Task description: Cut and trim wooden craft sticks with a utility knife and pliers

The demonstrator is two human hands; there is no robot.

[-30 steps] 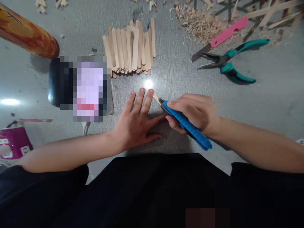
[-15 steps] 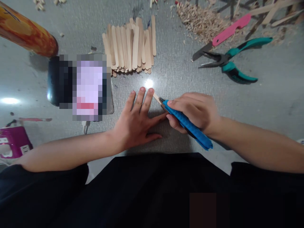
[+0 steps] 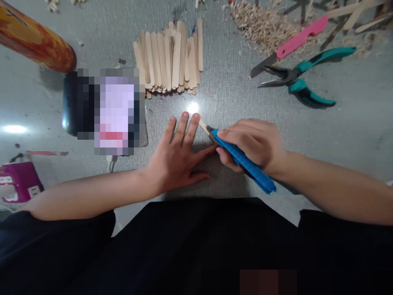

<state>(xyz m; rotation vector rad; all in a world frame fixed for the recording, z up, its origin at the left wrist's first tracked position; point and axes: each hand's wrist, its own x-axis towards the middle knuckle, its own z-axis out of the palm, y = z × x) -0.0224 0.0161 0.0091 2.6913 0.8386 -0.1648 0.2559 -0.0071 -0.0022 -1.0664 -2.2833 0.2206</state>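
My left hand [image 3: 180, 151] lies flat on the grey table with its fingers spread. Its fingertips touch one wooden craft stick [image 3: 203, 125], which slants down to the right and is partly hidden. In my right hand [image 3: 253, 143] is a blue utility knife [image 3: 245, 162], gripped like a pen. The knife's tip end meets the stick just right of my left fingers; the blade itself is hard to make out. Beyond my hands lies a bundle of craft sticks [image 3: 167, 59], side by side and overlapping.
Teal-handled pliers [image 3: 296, 76] and a pink-handled saw [image 3: 302, 37] lie at the right, near a pile of wood shavings [image 3: 264, 24]. At the left are a blurred-out phone [image 3: 116, 102], a black rounded object [image 3: 70, 106], an orange cylinder [image 3: 37, 39] and a purple power strip [image 3: 23, 180].
The whole view has shifted very slightly. Both hands, the knife and the stick keep nearly the same places relative to each other.
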